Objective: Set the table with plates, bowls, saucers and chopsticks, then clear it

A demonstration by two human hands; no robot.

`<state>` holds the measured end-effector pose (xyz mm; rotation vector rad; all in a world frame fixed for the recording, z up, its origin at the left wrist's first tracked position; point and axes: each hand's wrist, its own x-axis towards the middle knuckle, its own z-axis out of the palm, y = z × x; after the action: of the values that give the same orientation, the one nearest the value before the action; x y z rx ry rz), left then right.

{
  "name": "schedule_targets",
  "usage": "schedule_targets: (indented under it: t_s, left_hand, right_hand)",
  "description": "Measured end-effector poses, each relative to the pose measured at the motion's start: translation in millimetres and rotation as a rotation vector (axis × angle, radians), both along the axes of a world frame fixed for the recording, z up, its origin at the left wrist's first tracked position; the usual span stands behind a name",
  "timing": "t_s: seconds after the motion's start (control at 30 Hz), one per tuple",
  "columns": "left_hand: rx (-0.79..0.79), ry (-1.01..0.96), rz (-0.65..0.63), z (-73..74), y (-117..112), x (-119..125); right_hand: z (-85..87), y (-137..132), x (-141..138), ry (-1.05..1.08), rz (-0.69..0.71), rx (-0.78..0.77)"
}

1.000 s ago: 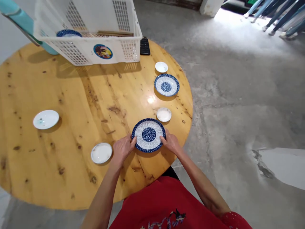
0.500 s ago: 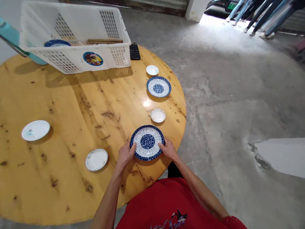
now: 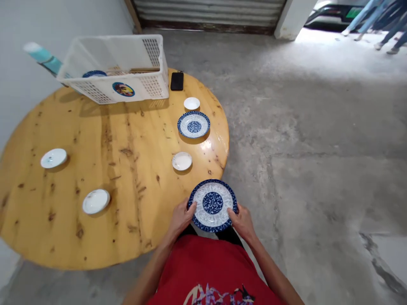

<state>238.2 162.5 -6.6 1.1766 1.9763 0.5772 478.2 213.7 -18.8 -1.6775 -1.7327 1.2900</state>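
Observation:
I hold a blue-and-white patterned plate (image 3: 212,205) by its rim with both hands. My left hand (image 3: 181,218) grips its left edge and my right hand (image 3: 243,222) grips its right edge. The plate hangs past the edge of the round wooden table (image 3: 121,169), over the floor and close to my red shirt. A second blue-and-white plate (image 3: 193,124) lies on the table further back, with a small white dish (image 3: 191,103) behind it and another small white dish (image 3: 182,161) in front of it.
A white plastic basket (image 3: 117,70) with a blue plate inside stands at the table's far side, a black phone (image 3: 177,80) beside it. Two more white dishes (image 3: 96,201) (image 3: 53,158) lie on the left. Grey concrete floor spreads to the right; people's legs show far back right.
The plate has come off the table top and moved toward me, past the table's edge. My view has pulled back and swung, so the table sits further left.

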Motion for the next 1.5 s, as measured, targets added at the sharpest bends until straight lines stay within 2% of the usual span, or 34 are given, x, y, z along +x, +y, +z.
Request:
schedule_targets:
  t_s: [0.1, 0.17, 0.27, 0.37, 0.47, 0.6, 0.77, 0.9, 1.17, 1.33, 1.5]
  left_hand:
    - [0.029, -0.072, -0.018, -0.4, 26.0, 51.0]
    - [0.046, -0.099, -0.031, 1.4, 40.8, 72.3]
    - [0.068, -0.093, -0.025, 8.5, 61.3, 84.0]
    - [0.091, -0.042, 0.022, 16.6, 84.8, 77.4]
    - [0.129, -0.024, 0.083, 20.4, 115.1, 61.9]
    - [0.174, 0.007, 0.184, 20.6, 162.1, 35.8]
    - [0.139, 0.091, 0.346, 24.2, 214.4, -6.1]
    - [0.094, 0.151, 0.421, 24.7, 245.6, -42.7]
    - [-0.034, 0.23, 0.507, 14.7, 288.0, -91.5]
    - [-0.123, 0.246, 0.559, 7.5, 299.5, -104.5]
    - [-0.272, 0.274, 0.57, 8.3, 309.8, -108.7]
  right_hand:
    - [18.4, 26.2, 53.9, -0.042, -0.016, 0.046]
    - [26.6, 42.7, 76.5, -0.067, -0.012, 0.07]
    - [32.5, 67.1, 89.0, -0.072, 0.007, 0.073]
    - [34.5, 96.0, 81.3, -0.046, 0.037, 0.062]
    - [35.7, 134.7, 62.9, -0.018, 0.088, 0.064]
    - [37.1, 202.8, 28.7, -0.015, 0.178, 0.057]
    - [36.3, 292.9, -32.5, -0.004, 0.331, 0.048]
    - [27.6, 346.1, -83.8, 0.01, 0.449, 0.1]
    - [13.1, 409.0, -152.1, -0.05, 0.61, 0.168]
    - [7.6, 437.7, -180.6, -0.114, 0.759, 0.232]
    - [1.9, 463.5, -199.0, -0.209, 0.911, 0.243]
